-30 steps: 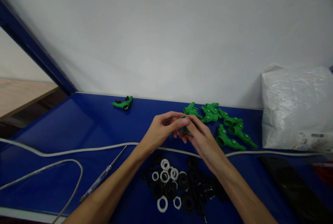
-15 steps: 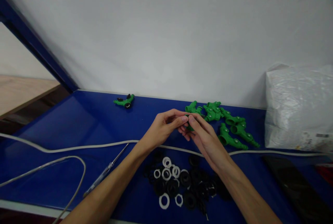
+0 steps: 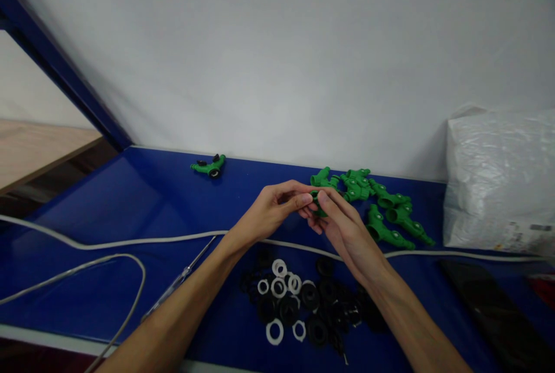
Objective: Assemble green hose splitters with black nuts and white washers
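Above the middle of the bench, my left hand and my right hand meet around a green plastic hose connector. Both thumbs press near its round opening, and the fingers hide most of its body. Just behind my right hand lie several loose green Y-shaped hose connectors. Below the hands is a pile of white rings and black rings, with small black parts mixed in. Farther left, a green Y connector with black valve levers and a black collar lies apart.
A screwdriver lies beside my left forearm. One pale cable crosses the blue bench beneath my arms; another loops at left. At right stand a white plastic-wrapped package and a flat dark object. A wall rises behind.
Both hands stay on the green connector. The right thumb and fingers have shifted slightly, so more of its green opening shows. The whole view has moved a little.
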The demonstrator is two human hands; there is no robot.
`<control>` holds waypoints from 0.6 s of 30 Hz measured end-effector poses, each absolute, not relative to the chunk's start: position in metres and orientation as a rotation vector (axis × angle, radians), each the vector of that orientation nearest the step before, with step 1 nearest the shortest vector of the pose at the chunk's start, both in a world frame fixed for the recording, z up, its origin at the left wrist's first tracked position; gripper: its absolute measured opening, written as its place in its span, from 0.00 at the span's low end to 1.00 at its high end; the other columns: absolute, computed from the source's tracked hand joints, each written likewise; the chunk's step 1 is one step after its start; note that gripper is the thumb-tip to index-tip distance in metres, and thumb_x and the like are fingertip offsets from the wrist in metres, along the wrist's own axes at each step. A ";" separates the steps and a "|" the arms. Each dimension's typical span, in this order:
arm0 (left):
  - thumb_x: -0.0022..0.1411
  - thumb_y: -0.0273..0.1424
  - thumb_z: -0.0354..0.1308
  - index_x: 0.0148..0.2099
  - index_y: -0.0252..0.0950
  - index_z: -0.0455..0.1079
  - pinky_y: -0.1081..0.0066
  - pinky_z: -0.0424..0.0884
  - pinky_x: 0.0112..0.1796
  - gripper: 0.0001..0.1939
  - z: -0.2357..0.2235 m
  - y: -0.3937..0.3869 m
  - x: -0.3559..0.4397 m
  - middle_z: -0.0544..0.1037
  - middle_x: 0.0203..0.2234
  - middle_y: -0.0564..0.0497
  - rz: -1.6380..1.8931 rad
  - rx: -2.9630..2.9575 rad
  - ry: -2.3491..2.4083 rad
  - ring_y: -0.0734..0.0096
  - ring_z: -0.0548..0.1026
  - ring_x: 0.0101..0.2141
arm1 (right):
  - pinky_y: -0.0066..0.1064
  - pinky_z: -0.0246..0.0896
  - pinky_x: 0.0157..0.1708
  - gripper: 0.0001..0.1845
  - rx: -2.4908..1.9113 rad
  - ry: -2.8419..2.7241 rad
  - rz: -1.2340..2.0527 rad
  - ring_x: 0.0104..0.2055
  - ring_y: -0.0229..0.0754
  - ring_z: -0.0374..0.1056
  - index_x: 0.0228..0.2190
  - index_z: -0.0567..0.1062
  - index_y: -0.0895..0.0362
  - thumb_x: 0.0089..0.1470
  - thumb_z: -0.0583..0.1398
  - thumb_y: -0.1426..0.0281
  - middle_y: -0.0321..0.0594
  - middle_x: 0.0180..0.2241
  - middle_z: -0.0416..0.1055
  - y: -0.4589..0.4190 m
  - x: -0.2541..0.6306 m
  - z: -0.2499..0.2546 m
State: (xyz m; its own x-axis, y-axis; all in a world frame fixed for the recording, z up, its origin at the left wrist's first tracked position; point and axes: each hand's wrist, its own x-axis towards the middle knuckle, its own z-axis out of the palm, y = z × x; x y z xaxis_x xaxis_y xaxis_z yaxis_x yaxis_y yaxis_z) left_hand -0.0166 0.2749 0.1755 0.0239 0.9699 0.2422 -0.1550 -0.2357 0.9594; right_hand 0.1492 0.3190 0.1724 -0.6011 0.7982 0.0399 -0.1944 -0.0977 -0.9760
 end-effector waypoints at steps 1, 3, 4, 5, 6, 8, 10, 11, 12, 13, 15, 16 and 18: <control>0.64 0.40 0.66 0.47 0.32 0.80 0.71 0.75 0.38 0.17 0.175 0.275 -0.017 0.81 0.31 0.48 1.417 1.274 0.936 0.72 0.79 0.32 | 0.33 0.54 0.31 0.14 -0.682 -1.465 1.788 0.33 0.38 0.61 0.41 0.78 0.51 0.64 0.62 0.55 0.35 0.32 0.68 0.319 0.149 0.172; 0.63 0.40 0.67 0.46 0.32 0.80 0.70 0.76 0.37 0.17 0.174 0.275 -0.018 0.81 0.30 0.48 1.412 1.250 0.924 0.71 0.79 0.32 | 0.33 0.53 0.30 0.14 -0.681 -1.468 1.790 0.33 0.38 0.61 0.41 0.78 0.50 0.64 0.61 0.54 0.35 0.32 0.67 0.318 0.148 0.172; 0.63 0.40 0.67 0.46 0.31 0.80 0.70 0.76 0.37 0.17 0.173 0.275 -0.018 0.82 0.30 0.48 1.407 1.240 0.917 0.71 0.79 0.31 | 0.33 0.52 0.30 0.14 -0.684 -1.471 1.790 0.33 0.38 0.60 0.41 0.78 0.50 0.64 0.61 0.54 0.35 0.32 0.67 0.318 0.148 0.172; 0.62 0.40 0.68 0.46 0.31 0.80 0.70 0.76 0.36 0.17 0.173 0.275 -0.018 0.82 0.30 0.48 1.405 1.231 0.910 0.71 0.80 0.31 | 0.33 0.52 0.30 0.15 -0.688 -1.472 1.790 0.33 0.38 0.60 0.41 0.78 0.50 0.64 0.61 0.53 0.35 0.32 0.67 0.317 0.148 0.172; 0.63 0.40 0.68 0.45 0.31 0.80 0.70 0.76 0.36 0.17 0.173 0.275 -0.018 0.82 0.29 0.48 1.404 1.223 0.900 0.71 0.80 0.31 | 0.33 0.51 0.30 0.15 -0.692 -1.474 1.791 0.34 0.38 0.60 0.41 0.78 0.50 0.64 0.61 0.53 0.35 0.32 0.66 0.317 0.147 0.172; 0.63 0.40 0.67 0.45 0.32 0.80 0.70 0.76 0.36 0.16 0.173 0.275 -0.017 0.82 0.28 0.48 1.403 1.210 0.874 0.71 0.80 0.30 | 0.33 0.51 0.31 0.15 -0.694 -1.471 1.797 0.34 0.38 0.60 0.41 0.78 0.50 0.63 0.61 0.53 0.35 0.32 0.66 0.317 0.147 0.172; 0.63 0.39 0.68 0.44 0.32 0.79 0.71 0.76 0.35 0.15 0.172 0.275 -0.017 0.81 0.28 0.49 1.408 1.190 0.854 0.72 0.80 0.29 | 0.33 0.50 0.31 0.15 -0.691 -1.462 1.812 0.34 0.38 0.59 0.42 0.78 0.50 0.63 0.62 0.53 0.35 0.32 0.66 0.317 0.148 0.171; 0.63 0.39 0.68 0.44 0.32 0.79 0.71 0.76 0.35 0.15 0.172 0.275 -0.017 0.81 0.28 0.49 1.410 1.179 0.851 0.72 0.80 0.29 | 0.33 0.50 0.32 0.15 -0.691 -1.457 1.819 0.34 0.38 0.59 0.41 0.78 0.50 0.63 0.62 0.53 0.35 0.32 0.66 0.317 0.148 0.171; 0.62 0.39 0.68 0.44 0.32 0.79 0.71 0.76 0.35 0.15 0.172 0.275 -0.017 0.82 0.28 0.49 1.409 1.170 0.851 0.72 0.80 0.29 | 0.33 0.50 0.32 0.15 -0.693 -1.453 1.826 0.34 0.38 0.59 0.41 0.78 0.50 0.63 0.62 0.53 0.35 0.32 0.66 0.317 0.148 0.171; 0.62 0.40 0.68 0.44 0.32 0.79 0.71 0.76 0.36 0.16 0.171 0.275 -0.017 0.82 0.28 0.48 1.407 1.163 0.851 0.72 0.80 0.29 | 0.32 0.50 0.32 0.15 -0.695 -1.448 1.832 0.34 0.38 0.59 0.41 0.77 0.50 0.62 0.62 0.53 0.34 0.32 0.66 0.317 0.148 0.171; 0.63 0.40 0.68 0.45 0.32 0.79 0.71 0.75 0.36 0.16 0.169 0.275 -0.017 0.81 0.29 0.48 1.406 1.150 0.844 0.72 0.80 0.30 | 0.32 0.50 0.32 0.15 -0.701 -1.435 1.844 0.34 0.38 0.58 0.40 0.77 0.50 0.61 0.63 0.53 0.34 0.32 0.66 0.318 0.149 0.171; 0.63 0.40 0.68 0.45 0.32 0.79 0.71 0.75 0.36 0.16 0.168 0.275 -0.017 0.81 0.29 0.49 1.403 1.144 0.840 0.72 0.80 0.30 | 0.32 0.50 0.32 0.15 -0.706 -1.429 1.849 0.34 0.38 0.58 0.39 0.77 0.50 0.61 0.63 0.53 0.34 0.32 0.66 0.318 0.149 0.171; 0.63 0.39 0.67 0.45 0.33 0.79 0.71 0.75 0.36 0.15 0.166 0.275 -0.017 0.81 0.30 0.49 1.401 1.127 0.837 0.73 0.79 0.30 | 0.32 0.51 0.33 0.15 -0.713 -1.425 1.851 0.34 0.38 0.58 0.39 0.77 0.50 0.60 0.64 0.52 0.34 0.32 0.66 0.319 0.148 0.170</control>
State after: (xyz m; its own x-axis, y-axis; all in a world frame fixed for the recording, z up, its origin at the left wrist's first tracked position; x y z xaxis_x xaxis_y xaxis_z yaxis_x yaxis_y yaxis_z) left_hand -0.0166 0.2749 0.1660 0.0511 0.9831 0.1760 -0.3109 -0.1518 0.9382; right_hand 0.1485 0.3187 0.1705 -0.6153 0.7882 -0.0151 -0.1868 -0.1644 -0.9685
